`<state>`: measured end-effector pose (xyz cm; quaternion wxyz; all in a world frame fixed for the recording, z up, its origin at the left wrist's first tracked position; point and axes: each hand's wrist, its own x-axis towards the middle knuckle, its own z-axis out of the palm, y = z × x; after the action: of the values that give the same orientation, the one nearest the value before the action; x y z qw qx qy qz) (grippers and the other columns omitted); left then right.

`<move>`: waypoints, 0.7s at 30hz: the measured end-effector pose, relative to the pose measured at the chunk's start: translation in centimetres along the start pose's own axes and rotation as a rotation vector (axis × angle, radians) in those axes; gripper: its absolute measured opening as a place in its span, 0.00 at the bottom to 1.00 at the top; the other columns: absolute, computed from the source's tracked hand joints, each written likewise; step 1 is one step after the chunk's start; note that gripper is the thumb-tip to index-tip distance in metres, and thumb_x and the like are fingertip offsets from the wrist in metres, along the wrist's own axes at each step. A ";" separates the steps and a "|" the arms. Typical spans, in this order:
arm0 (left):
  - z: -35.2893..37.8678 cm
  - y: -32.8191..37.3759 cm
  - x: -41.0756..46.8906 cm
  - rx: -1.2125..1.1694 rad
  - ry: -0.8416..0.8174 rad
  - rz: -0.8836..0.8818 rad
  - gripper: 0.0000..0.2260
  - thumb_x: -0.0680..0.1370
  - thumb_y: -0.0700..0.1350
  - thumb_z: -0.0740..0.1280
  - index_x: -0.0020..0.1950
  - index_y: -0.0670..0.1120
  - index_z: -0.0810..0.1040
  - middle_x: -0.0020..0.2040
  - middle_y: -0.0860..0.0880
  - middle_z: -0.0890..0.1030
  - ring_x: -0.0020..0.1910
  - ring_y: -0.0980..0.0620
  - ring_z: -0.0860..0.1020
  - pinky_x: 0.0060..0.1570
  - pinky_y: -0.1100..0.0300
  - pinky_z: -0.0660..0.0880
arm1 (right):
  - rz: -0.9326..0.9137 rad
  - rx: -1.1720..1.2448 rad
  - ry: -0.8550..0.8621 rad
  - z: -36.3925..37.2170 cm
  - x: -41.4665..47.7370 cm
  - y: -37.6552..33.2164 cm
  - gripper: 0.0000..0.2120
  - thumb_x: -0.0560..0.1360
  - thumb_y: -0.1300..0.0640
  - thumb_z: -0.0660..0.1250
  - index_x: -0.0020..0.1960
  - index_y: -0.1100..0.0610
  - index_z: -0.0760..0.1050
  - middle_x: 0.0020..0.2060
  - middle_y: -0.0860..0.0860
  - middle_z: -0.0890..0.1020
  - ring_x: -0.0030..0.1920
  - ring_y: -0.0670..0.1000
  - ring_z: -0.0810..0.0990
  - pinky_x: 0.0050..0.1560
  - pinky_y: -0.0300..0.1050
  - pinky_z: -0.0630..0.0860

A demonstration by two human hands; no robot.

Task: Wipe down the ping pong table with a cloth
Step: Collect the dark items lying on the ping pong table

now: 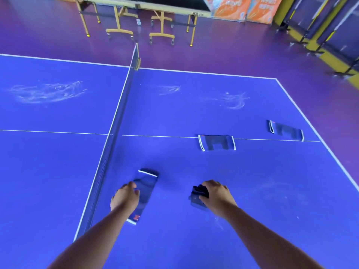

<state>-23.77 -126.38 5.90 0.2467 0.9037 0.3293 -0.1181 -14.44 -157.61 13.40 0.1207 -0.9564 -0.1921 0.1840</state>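
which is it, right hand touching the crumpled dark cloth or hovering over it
Touching. In the head view the right hand has its fingers curled round the crumpled dark cloth, with no gap between them.

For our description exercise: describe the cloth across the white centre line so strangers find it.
From the net of the table, follow the centre line rightward. The first dark, white-edged cloth straddles it; its twin lies farther, near the table's end.
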 end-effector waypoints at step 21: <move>6.2 1.4 6.6 0.056 0.036 -0.045 0.10 0.84 0.47 0.56 0.62 0.51 0.73 0.54 0.49 0.76 0.50 0.47 0.77 0.52 0.52 0.65 | 0.042 -0.071 0.125 2.3 9.4 4.7 0.12 0.77 0.49 0.67 0.59 0.49 0.75 0.51 0.46 0.78 0.55 0.53 0.76 0.57 0.45 0.62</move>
<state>-18.20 -127.07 -1.35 0.2126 0.9046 0.3505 -0.1164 -5.77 -157.62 7.09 0.0944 -0.9735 -0.1706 0.1195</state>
